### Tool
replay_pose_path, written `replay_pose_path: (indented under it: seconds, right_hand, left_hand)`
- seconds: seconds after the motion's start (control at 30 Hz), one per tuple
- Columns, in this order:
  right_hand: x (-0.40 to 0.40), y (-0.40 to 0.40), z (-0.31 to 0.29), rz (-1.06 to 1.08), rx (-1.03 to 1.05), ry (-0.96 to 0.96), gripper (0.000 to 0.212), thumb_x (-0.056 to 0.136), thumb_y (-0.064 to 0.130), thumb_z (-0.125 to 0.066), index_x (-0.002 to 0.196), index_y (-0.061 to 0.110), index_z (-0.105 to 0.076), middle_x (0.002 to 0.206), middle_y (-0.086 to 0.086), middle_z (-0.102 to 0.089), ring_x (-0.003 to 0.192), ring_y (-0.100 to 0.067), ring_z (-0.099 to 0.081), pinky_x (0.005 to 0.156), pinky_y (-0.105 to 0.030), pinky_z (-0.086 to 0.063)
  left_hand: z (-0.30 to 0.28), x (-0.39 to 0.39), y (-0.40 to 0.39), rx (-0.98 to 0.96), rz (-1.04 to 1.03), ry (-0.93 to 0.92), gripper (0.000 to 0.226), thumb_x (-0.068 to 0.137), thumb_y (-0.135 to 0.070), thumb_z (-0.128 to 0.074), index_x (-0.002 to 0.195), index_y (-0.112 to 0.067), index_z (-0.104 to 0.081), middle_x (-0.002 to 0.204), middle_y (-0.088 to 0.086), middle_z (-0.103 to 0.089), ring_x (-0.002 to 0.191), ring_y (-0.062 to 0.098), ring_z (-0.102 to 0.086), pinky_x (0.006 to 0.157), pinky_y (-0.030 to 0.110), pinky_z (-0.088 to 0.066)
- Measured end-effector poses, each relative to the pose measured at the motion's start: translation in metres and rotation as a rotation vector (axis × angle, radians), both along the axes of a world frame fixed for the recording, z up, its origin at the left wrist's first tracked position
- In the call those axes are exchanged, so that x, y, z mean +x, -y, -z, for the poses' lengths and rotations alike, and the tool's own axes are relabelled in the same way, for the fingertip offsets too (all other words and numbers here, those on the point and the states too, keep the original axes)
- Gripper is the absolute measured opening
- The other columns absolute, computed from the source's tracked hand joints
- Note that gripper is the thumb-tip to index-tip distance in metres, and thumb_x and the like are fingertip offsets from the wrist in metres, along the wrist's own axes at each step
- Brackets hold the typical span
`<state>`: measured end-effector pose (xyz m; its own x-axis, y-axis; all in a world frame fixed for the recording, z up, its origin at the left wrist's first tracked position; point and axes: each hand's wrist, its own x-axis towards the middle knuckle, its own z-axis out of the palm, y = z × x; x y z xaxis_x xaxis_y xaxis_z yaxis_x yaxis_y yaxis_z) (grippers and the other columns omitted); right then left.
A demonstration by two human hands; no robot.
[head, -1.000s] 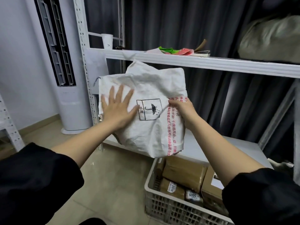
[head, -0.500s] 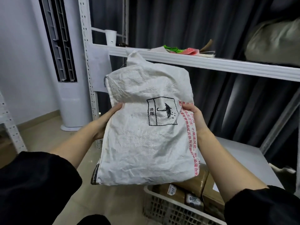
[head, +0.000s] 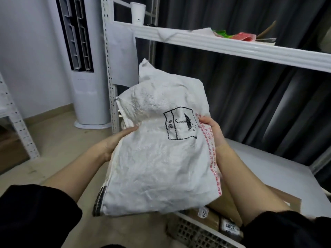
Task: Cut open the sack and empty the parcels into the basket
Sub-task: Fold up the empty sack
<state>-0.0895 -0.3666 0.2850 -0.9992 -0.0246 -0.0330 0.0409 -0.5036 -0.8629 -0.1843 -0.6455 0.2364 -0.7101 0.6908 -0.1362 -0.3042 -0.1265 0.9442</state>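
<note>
Head view: left hand (head: 114, 144) and right hand (head: 213, 133) grip one sack (head: 161, 158) (white) above one basket (head: 193, 231).

You held the white woven sack (head: 161, 158), limp and crumpled, its umbrella mark facing you, above the basket (head: 195, 231). Brown parcels (head: 225, 208) lay in that gray basket's near corner.

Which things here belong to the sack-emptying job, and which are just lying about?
Job: white sack, held by left hand and right hand; basket; brown parcels.

Lying about: paper cup, coloured wrappers, standing air conditioner.
</note>
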Motion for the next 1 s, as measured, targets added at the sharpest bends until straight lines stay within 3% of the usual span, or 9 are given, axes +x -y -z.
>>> replay_pose_path:
  seconds: [0.1,0.17,0.27,0.37,0.5,0.7,0.8,0.87,1.0]
  right_hand:
    - [-0.018,-0.001,0.026,0.074,0.187,0.238,0.043,0.072,0.023,-0.067,0.111,0.006,-0.062,0.098,-0.012,-0.069,0.087,-0.025,-0.067,0.097,-0.039,-0.048]
    - [-0.031,0.002,0.048,0.148,0.296,0.301,0.031,0.086,0.025,-0.06,0.11,0.006,-0.062,0.091,-0.008,-0.073,0.081,-0.021,-0.07,0.087,-0.035,-0.054]
    - [-0.049,0.012,0.083,0.18,0.499,0.306,0.036,0.093,0.022,-0.056,0.123,0.003,-0.056,0.087,-0.004,-0.074,0.077,-0.016,-0.07,0.071,-0.029,-0.054]
    - [-0.068,0.03,0.12,0.105,0.656,0.357,0.071,0.089,0.036,-0.062,0.144,0.011,-0.026,0.117,-0.006,-0.063,0.099,-0.021,-0.064,0.087,-0.034,-0.051]
    - [-0.099,0.065,0.187,0.064,0.822,0.405,0.129,0.066,0.041,-0.084,0.15,0.022,0.012,0.154,-0.005,-0.025,0.138,-0.024,-0.034,0.113,-0.034,-0.029]
    - [-0.129,0.088,0.299,0.264,0.875,0.506,0.125,0.067,0.026,-0.085,0.15,0.021,0.007,0.15,-0.01,-0.027,0.13,-0.027,-0.042,0.103,-0.03,-0.034]
    - [-0.142,0.089,0.345,0.3,0.874,0.605,0.124,0.067,0.028,-0.084,0.15,0.024,0.007,0.148,-0.014,-0.027,0.123,-0.031,-0.048,0.1,-0.031,-0.038]
    - [-0.15,0.089,0.373,0.314,0.877,0.661,0.12,0.069,0.027,-0.083,0.151,0.024,0.004,0.146,-0.017,-0.022,0.12,-0.035,-0.048,0.1,-0.032,-0.038]
    - [-0.163,0.098,0.426,0.292,0.88,0.683,0.11,0.074,0.026,-0.079,0.151,0.026,-0.001,0.14,-0.017,-0.021,0.116,-0.036,-0.049,0.1,-0.029,-0.038]
  left_hand:
    - [0.008,-0.012,0.014,-0.112,-0.067,0.06,0.055,0.047,-0.043,-0.09,0.095,-0.019,-0.078,0.104,0.005,-0.074,0.084,0.016,-0.073,0.066,0.026,-0.06]
    - [0.019,-0.024,0.019,-0.215,-0.219,0.037,0.031,0.079,-0.028,-0.073,0.108,-0.018,-0.069,0.108,0.006,-0.072,0.08,0.014,-0.072,0.073,0.027,-0.058]
    - [0.044,-0.05,0.023,-0.426,-0.45,-0.172,0.028,0.09,-0.013,-0.063,0.117,-0.015,-0.06,0.115,0.005,-0.064,0.089,0.018,-0.064,0.078,0.027,-0.049]
    - [0.087,-0.076,0.03,-0.797,-0.609,-0.376,0.034,0.092,-0.014,-0.055,0.125,-0.003,-0.052,0.124,0.013,-0.059,0.108,0.031,-0.057,0.087,0.034,-0.043]
    - [0.145,-0.086,0.023,-1.028,-0.719,-0.355,0.043,0.095,-0.024,-0.052,0.128,-0.001,-0.037,0.125,0.031,-0.054,0.113,0.045,-0.053,0.09,0.042,-0.042]
    - [0.227,-0.121,0.025,-0.994,-0.713,-0.157,0.05,0.09,-0.023,-0.058,0.129,-0.003,-0.034,0.126,0.022,-0.054,0.111,0.038,-0.054,0.083,0.037,-0.039]
    - [0.268,-0.134,0.026,-0.864,-0.587,-0.051,0.072,0.078,-0.025,-0.068,0.131,-0.002,-0.025,0.133,0.019,-0.042,0.119,0.034,-0.047,0.089,0.037,-0.04]
    - [0.295,-0.143,0.026,-0.903,-0.513,-0.08,0.085,0.067,-0.029,-0.07,0.134,-0.001,-0.025,0.135,0.019,-0.035,0.124,0.032,-0.042,0.097,0.038,-0.039]
    - [0.348,-0.161,0.032,-1.077,-0.437,-0.281,0.074,0.08,-0.01,-0.065,0.142,-0.003,-0.025,0.138,0.022,-0.032,0.125,0.037,-0.038,0.097,0.04,-0.037]
